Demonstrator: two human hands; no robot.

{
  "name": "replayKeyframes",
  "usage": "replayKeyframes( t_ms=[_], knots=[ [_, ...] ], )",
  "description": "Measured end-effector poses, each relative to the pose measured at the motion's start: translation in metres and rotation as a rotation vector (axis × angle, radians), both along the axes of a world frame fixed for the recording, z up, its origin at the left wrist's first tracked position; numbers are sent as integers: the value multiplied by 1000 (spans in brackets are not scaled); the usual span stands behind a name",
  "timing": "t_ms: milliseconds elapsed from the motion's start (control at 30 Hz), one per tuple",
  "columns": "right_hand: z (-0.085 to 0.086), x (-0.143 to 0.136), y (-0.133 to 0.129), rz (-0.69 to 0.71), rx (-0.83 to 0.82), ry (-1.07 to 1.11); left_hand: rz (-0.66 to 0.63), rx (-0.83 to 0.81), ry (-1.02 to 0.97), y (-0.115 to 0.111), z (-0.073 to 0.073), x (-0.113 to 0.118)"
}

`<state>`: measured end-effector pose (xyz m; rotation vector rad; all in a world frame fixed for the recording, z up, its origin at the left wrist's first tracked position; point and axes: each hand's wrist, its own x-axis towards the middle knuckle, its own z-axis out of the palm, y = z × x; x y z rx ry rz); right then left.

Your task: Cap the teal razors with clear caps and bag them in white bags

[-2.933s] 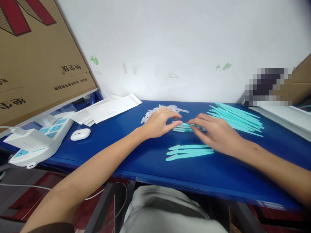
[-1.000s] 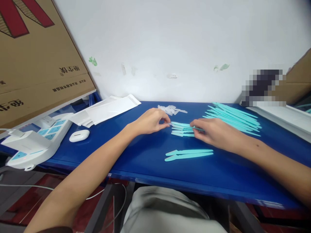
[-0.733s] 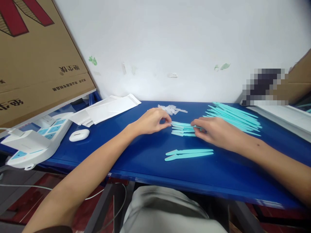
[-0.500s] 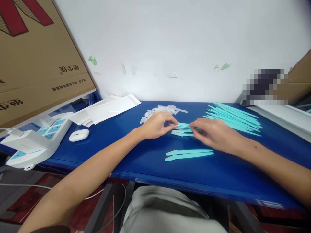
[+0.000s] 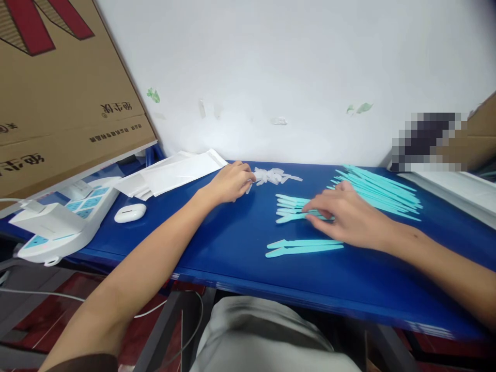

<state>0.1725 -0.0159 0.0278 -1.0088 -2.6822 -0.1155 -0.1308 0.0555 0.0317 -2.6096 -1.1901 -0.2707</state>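
Note:
My left hand (image 5: 234,182) is at the left side of a pile of small translucent white pieces (image 5: 273,176), its fingers bent and closed over some of them; what they hold is too small to tell. My right hand (image 5: 343,213) lies over the right part of a row of several turquoise sticks (image 5: 289,209), with thumb and fingers apart. Nearer the front edge, two turquoise sticks (image 5: 306,249) lie side by side on the blue table (image 5: 232,248). A larger heap of turquoise sticks (image 5: 387,194) is behind my right hand.
White plastic bags (image 5: 174,173) lie at the back left. In front are a white earphone case (image 5: 130,213) and a power strip (image 5: 91,217) with a plugged-in adapter. A cardboard box (image 5: 70,93) leans at the left. White packages (image 5: 457,188) lie at the right.
My left hand has moved left from the turquoise row to the white pile. My right hand has parted its fingers and stays by the row. The view has shifted slightly.

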Motion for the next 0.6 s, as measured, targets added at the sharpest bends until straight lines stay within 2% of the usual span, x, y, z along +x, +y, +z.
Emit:
replayKeyframes(
  t_ms=[133, 233, 600],
  knots=[
    [8, -4, -15, 59, -229, -72, 68, -18, 111, 0, 3, -5],
    [10, -5, -21, 89, -330, -111, 78, -17, 141, -5, 3, 0],
    [13, -4, -18, 165, -449, -38, -104, -129, 94, -23, -4, 29]
  ],
)
